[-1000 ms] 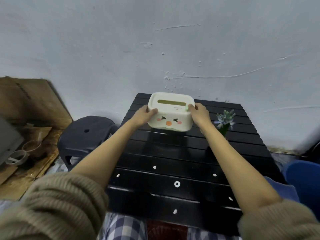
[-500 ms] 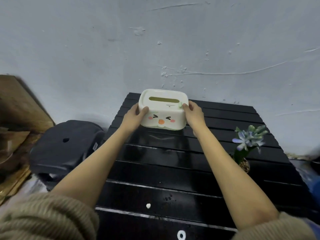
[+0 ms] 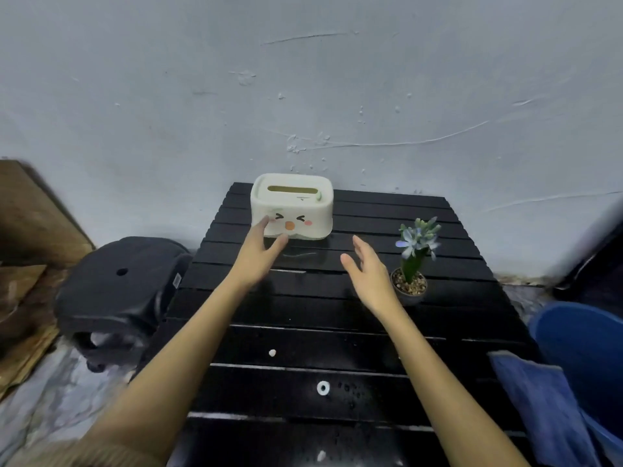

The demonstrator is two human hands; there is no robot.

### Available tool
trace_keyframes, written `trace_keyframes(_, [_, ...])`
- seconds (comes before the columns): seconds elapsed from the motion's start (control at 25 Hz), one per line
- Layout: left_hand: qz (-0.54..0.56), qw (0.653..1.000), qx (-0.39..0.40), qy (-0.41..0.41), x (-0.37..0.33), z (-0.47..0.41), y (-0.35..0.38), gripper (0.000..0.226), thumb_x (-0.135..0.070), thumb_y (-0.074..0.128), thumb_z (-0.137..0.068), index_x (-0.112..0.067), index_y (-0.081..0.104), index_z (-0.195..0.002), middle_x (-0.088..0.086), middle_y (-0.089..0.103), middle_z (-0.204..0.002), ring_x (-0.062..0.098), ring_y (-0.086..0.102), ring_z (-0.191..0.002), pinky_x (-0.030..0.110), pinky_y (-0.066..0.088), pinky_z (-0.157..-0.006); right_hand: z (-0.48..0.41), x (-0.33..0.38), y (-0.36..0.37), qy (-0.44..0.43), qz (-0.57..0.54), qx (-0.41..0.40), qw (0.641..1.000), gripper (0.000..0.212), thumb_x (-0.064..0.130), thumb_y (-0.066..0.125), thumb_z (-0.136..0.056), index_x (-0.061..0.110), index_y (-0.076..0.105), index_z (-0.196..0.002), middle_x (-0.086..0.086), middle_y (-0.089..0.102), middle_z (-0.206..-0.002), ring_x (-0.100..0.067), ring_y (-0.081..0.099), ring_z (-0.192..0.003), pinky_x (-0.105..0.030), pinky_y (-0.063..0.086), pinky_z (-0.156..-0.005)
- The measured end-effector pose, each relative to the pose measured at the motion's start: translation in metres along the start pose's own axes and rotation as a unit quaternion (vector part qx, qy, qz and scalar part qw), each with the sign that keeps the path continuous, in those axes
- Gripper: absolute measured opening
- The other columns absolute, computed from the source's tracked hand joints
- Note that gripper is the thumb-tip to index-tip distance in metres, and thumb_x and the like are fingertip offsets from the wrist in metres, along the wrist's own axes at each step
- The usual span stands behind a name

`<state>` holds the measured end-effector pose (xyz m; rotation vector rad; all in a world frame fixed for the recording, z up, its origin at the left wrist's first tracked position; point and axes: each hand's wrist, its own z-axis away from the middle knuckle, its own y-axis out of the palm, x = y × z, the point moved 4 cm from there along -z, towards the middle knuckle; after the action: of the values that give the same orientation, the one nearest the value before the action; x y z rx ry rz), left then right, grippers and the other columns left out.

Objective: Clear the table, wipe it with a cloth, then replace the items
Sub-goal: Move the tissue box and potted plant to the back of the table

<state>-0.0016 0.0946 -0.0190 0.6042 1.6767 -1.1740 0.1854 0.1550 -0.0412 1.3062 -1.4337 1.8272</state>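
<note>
A cream tissue box point(image 3: 296, 203) with a cartoon face stands on the far left part of the black slatted table point(image 3: 337, 332), close to the wall. My left hand point(image 3: 258, 254) is open just in front of the box, fingertips near its lower left front corner. My right hand point(image 3: 365, 267) is open and apart from the box, to its lower right. A small potted plant point(image 3: 413, 261) with pale blue flowers stands upright on the table just right of my right hand. A blue cloth point(image 3: 542, 402) hangs over the table's near right edge.
A dark plastic stool point(image 3: 118, 291) stands left of the table. Brown cardboard point(image 3: 30, 230) leans at the far left. A blue tub point(image 3: 586, 345) sits at the right. The grey wall runs right behind the table. Water droplets and white specks mark the near slats.
Both hands held the tissue box at its sides; now it rests at the back of the table and both hands have let go and drawn back toward me.
</note>
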Motion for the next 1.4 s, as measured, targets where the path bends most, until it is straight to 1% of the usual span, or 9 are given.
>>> trace_keyframes(0.12, [-0.043, 0.997, 0.046, -0.051, 0.006, 0.021, 0.022, 0.059, -0.032, 0.046, -0.091, -0.01, 0.026, -0.142, 0.008, 0.03, -0.151, 0.021, 0.034, -0.135, 0.025, 0.027, -0.103, 0.042, -0.014, -0.01, 0.013, 0.005, 0.01, 1.0, 0.054, 0.026, 0.046, -0.094, 0.016, 0.024, -0.142, -0.004, 0.027, -0.153, -0.018, 0.026, -0.14, -0.038, 0.026, -0.116])
trace_keyframes(0.32, [-0.082, 0.988, 0.111, -0.069, 0.011, 0.039, 0.061, 0.057, -0.034, 0.046, -0.091, -0.011, 0.03, -0.14, 0.013, 0.038, -0.147, 0.026, 0.04, -0.132, 0.034, 0.03, -0.108, 0.087, -0.032, -0.035, 0.037, -0.015, -0.027, 0.999, 0.05, 0.02, 0.046, -0.095, 0.012, 0.028, -0.141, -0.006, 0.032, -0.15, -0.017, 0.031, -0.138, -0.034, 0.028, -0.115])
trace_keyframes(0.52, [-0.115, 0.983, 0.135, -0.036, 0.008, 0.047, 0.083, 0.053, -0.028, 0.046, -0.092, -0.009, 0.031, -0.14, 0.014, 0.037, -0.147, 0.027, 0.034, -0.136, 0.035, 0.026, -0.111, 0.097, -0.042, -0.069, 0.024, -0.028, -0.178, 0.983, 0.04, 0.008, 0.05, -0.091, 0.006, 0.045, -0.131, -0.014, 0.052, -0.135, -0.024, 0.048, -0.126, -0.035, 0.038, -0.108])
trace_keyframes(0.6, [-0.118, 0.984, 0.129, -0.028, 0.01, 0.047, 0.085, 0.051, -0.025, 0.046, -0.092, -0.009, 0.033, -0.139, 0.014, 0.037, -0.147, 0.027, 0.033, -0.136, 0.035, 0.026, -0.111, 0.089, -0.046, -0.08, 0.034, -0.011, -0.216, 0.976, 0.044, 0.009, 0.054, -0.089, 0.005, 0.043, -0.131, -0.015, 0.051, -0.134, -0.026, 0.049, -0.125, -0.036, 0.039, -0.107])
trace_keyframes(0.72, [-0.115, 0.986, 0.117, -0.027, 0.011, 0.046, 0.084, 0.05, -0.023, 0.046, -0.092, -0.009, 0.034, -0.139, 0.014, 0.038, -0.147, 0.027, 0.034, -0.136, 0.036, 0.026, -0.111, 0.07, -0.053, -0.081, 0.074, 0.04, -0.162, 0.983, 0.065, 0.019, 0.063, -0.085, 0.006, 0.028, -0.139, -0.014, 0.036, -0.145, -0.026, 0.038, -0.132, -0.034, 0.032, -0.108])
trace_keyframes(0.84, [-0.114, 0.986, 0.119, -0.026, 0.012, 0.046, 0.085, 0.051, -0.022, 0.047, -0.092, -0.011, 0.033, -0.139, 0.013, 0.038, -0.147, 0.026, 0.033, -0.137, 0.036, 0.026, -0.112, 0.054, -0.058, -0.074, 0.087, 0.055, -0.131, 0.986, 0.08, 0.022, 0.07, -0.079, 0.006, 0.023, -0.141, -0.015, 0.032, -0.147, -0.028, 0.033, -0.135, -0.037, 0.03, -0.11])
trace_keyframes(1.08, [-0.119, 0.986, 0.117, -0.025, 0.013, 0.046, 0.084, 0.052, -0.021, 0.047, -0.091, -0.013, 0.032, -0.14, 0.011, 0.037, -0.148, 0.025, 0.032, -0.137, 0.036, 0.026, -0.112, 0.037, -0.058, -0.074, 0.07, 0.063, -0.168, 0.981, 0.068, 0.015, 0.075, -0.073, 0.006, 0.039, -0.13, -0.015, 0.049, -0.133, -0.027, 0.046, -0.123, -0.03, 0.037, -0.1])
trace_keyframes(1.28, [-0.116, 0.986, 0.116, -0.025, 0.015, 0.047, 0.085, 0.052, -0.02, 0.047, -0.091, -0.014, 0.031, -0.14, 0.01, 0.037, -0.148, 0.024, 0.031, -0.138, 0.035, 0.025, -0.113, 0.01, -0.043, -0.072, 0.041, 0.05, -0.173, 0.983, 0.064, 0.018, 0.075, -0.073, 0.007, 0.042, -0.127, -0.014, 0.051, -0.13, -0.026, 0.049, -0.119, -0.026, 0.039, -0.094])
trace_keyframes(1.4, [-0.129, 0.984, 0.123, -0.016, 0.018, 0.046, 0.085, 0.052, -0.021, 0.047, -0.091, -0.015, 0.031, -0.14, 0.009, 0.036, -0.149, 0.023, 0.029, -0.139, 0.035, 0.024, -0.115, -0.02, -0.032, -0.066, 0.029, 0.038, -0.167, 0.985, 0.061, 0.02, 0.074, -0.074, 0.006, 0.044, -0.124, -0.013, 0.054, -0.127, -0.024, 0.051, -0.115, -0.015, 0.036, -0.085])
